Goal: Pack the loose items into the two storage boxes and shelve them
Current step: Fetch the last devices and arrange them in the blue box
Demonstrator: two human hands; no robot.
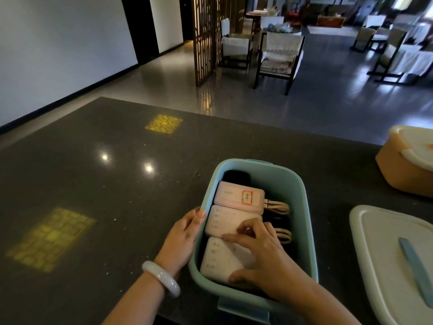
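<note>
Teal box [302,207] sits near the tabletop's [93,184] front edge, w/ broad bare surface to its left and far side. White lid [386,254] lies just right of it at the front-right corner; orange box [398,167], lid on, at the right edge. Inside the teal box: three pink power banks [234,195] in a row, cables to their right. Left hand [182,238] grips the box's left wall, thumb over the rim. Right hand [262,249] reaches inside, fingers spread and lightly bent, resting on the two nearer banks, holding nothing.
</note>
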